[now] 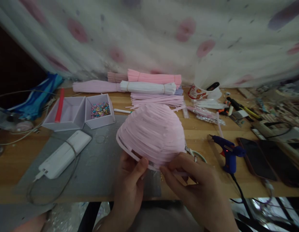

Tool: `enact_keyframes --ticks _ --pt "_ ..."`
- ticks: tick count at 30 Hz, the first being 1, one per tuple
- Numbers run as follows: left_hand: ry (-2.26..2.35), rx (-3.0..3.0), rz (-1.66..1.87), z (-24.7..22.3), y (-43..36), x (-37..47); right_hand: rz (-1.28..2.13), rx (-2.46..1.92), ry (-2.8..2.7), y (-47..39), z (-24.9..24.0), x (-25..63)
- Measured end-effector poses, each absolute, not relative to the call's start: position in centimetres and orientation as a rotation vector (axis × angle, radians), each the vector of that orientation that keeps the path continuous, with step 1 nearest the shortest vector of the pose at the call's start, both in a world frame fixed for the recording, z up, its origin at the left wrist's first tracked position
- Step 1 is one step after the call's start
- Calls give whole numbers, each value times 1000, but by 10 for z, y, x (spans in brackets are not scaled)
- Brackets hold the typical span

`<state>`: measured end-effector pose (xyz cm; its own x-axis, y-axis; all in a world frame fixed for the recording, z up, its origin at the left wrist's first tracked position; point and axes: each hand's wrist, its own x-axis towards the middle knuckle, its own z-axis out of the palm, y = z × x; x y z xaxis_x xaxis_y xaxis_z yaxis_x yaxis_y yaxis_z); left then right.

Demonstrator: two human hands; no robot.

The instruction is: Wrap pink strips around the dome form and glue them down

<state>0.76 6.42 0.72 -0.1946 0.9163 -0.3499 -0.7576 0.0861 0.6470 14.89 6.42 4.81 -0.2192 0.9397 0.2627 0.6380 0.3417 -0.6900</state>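
A pale pink dome made of overlapping strips (154, 132) is held above the table's front edge. Its lower rim carries a loose strip that stands off the left side, leaving a gap. My left hand (131, 180) grips that rim from below, thumb on the outside and fingers tucked under. My right hand (193, 183) pinches the strip at the near right of the rim, thumb and forefinger close together. Behind the right hand lie scissors (199, 156), partly hidden. A blue hot glue gun (229, 153) with a small red light rests to the right.
Bundles of pink strips (154, 78) and white strips (148, 87) lie at the back. On the left are a box of beads (100, 111), a box with a red stick (59, 106) and a white power bank (64, 154) on a grey mat (98, 174). Phones (257, 158) lie far right.
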Motion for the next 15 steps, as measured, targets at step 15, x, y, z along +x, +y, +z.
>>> enact_keyframes --ticks 15 --pt "891 220 1515 8 65 10 536 -1424 -1905 62 44 150"
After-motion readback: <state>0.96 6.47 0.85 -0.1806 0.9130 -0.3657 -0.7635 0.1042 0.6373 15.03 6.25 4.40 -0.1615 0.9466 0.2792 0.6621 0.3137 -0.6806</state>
